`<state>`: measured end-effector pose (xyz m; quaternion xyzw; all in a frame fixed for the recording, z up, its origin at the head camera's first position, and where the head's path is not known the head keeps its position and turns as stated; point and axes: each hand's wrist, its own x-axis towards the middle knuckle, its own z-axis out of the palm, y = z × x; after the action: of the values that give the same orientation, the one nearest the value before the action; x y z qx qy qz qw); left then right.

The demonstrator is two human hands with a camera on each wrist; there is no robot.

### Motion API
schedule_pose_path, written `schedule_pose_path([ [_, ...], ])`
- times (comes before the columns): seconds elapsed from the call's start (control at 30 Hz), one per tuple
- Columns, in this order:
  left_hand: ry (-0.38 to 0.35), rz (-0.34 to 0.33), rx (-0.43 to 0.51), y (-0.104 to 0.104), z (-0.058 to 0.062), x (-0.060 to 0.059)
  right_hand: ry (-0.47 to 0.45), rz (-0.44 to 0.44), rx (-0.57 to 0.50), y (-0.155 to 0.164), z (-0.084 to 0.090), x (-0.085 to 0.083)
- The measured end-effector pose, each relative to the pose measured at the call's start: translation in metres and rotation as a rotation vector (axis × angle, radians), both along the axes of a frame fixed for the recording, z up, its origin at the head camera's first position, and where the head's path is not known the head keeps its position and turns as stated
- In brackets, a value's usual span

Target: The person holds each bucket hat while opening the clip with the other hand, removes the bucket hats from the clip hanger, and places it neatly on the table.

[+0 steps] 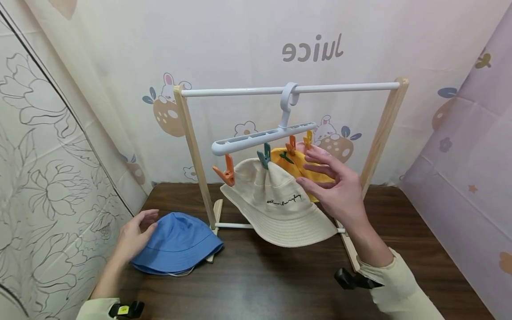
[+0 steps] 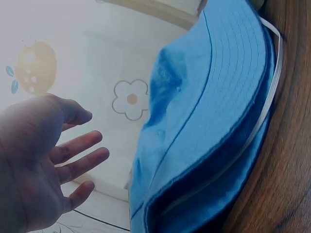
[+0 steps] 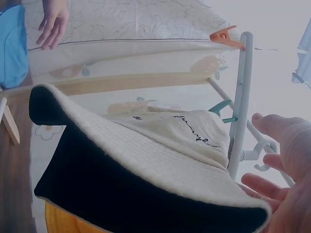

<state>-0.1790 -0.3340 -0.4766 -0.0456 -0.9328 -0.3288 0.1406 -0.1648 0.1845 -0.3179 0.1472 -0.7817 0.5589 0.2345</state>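
A cream bucket hat (image 1: 280,209) with black lettering hangs by a green clothespin (image 1: 264,155) from a grey-white clip hanger (image 1: 256,139). Behind it hangs a yellow hat (image 1: 320,177) on an orange clothespin (image 1: 291,145), partly hidden. My right hand (image 1: 340,191) is beside these hats, fingers spread and slightly bent, holding nothing. Lying on the table is a blue bucket hat (image 1: 178,242) with a white cord. Next to its left side is my left hand (image 1: 134,235), fingers loosely bent; the left wrist view shows a gap between hand (image 2: 53,160) and hat (image 2: 194,107).
The hanger hooks over the white bar (image 1: 240,92) of a wooden-sided rack (image 1: 382,133) on a dark wooden table (image 1: 256,280). An orange clothespin (image 1: 226,171) hangs at the hanger's near end, a yellow clothespin (image 1: 308,139) at its far end. Printed curtains stand behind.
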Motion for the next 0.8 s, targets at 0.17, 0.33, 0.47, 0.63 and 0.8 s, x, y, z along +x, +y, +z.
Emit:
schedule_pose_path([
  [0.17, 0.033, -0.017, 0.041, 0.006, 0.003, -0.001, -0.019, 0.006, 0.004, -0.001, 0.0, -0.002],
  [0.33, 0.058, -0.044, 0.069, 0.013, 0.006, 0.0, -0.044, 0.007, 0.023, -0.002, 0.0, -0.004],
  [0.47, 0.086, -0.076, 0.091, 0.02, 0.008, 0.001, -0.05, 0.012, 0.032, -0.003, 0.0, -0.006],
  [0.63, 0.1, -0.116, 0.145, 0.026, 0.01, 0.001, -0.056, 0.023, 0.033, -0.004, 0.0, -0.007],
  [0.8, 0.114, -0.105, 0.128, 0.031, 0.013, 0.001, -0.045, 0.036, 0.034, -0.006, 0.0, -0.007],
])
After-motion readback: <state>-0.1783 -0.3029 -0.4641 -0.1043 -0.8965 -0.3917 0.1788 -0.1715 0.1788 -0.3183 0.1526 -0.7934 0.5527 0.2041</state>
